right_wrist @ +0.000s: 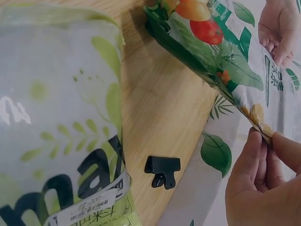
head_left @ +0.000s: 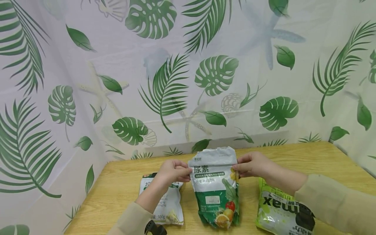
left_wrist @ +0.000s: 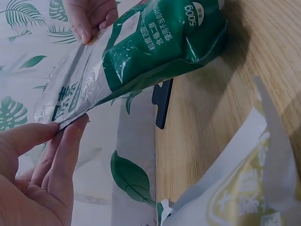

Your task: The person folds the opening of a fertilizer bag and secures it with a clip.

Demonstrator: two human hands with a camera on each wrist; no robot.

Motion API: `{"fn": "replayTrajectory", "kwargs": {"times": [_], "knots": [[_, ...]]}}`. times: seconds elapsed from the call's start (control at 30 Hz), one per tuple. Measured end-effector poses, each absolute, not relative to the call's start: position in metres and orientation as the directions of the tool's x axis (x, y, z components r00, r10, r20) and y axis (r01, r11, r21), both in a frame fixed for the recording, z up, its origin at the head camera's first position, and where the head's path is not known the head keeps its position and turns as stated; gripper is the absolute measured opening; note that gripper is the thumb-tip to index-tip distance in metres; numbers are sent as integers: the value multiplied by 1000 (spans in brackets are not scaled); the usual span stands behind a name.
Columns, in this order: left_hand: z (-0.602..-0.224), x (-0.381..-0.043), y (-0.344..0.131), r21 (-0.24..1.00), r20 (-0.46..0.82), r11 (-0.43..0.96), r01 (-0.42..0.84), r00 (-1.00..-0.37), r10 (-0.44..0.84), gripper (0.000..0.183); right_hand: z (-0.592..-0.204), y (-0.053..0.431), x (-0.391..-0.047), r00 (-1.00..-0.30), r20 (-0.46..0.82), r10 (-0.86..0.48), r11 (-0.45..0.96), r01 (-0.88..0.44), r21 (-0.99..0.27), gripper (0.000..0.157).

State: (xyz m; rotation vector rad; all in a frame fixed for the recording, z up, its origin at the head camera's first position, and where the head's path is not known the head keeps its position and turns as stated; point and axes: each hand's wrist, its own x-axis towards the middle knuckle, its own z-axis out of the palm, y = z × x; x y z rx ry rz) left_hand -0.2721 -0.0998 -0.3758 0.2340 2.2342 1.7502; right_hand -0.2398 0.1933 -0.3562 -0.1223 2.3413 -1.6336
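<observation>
A white-and-green pouch of urea fertilizer (head_left: 215, 191), printed with vegetables and fruit, stands upright between my hands. Its top edge looks uneven. My left hand (head_left: 173, 171) pinches the pouch's upper left edge between thumb and fingers. On the opposite side, my right hand (head_left: 254, 164) pinches the upper right edge the same way. Both grips show close up in the wrist views, with the left hand (left_wrist: 44, 174) and the right hand (right_wrist: 263, 174) at the pouch's rims. Whether the pouch's base touches the table cannot be told.
A white 500g bag (head_left: 173, 204) lies left, partly behind the left forearm. At right, under the right forearm, lies a lime-green and white bag (head_left: 273, 213). A black clip (right_wrist: 162, 165) is on the wooden table (head_left: 126, 173) near its back edge. Leaf-printed cloth (head_left: 182, 81) hangs behind.
</observation>
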Motion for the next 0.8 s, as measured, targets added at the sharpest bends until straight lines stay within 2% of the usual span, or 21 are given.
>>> {"fn": "replayTrajectory", "kwargs": {"times": [0.8], "knots": [[-364, -271, -103, 977, -21, 209, 47, -950, 313, 18, -348, 192, -238, -981, -20, -193, 412, -63, -909, 22]]}}
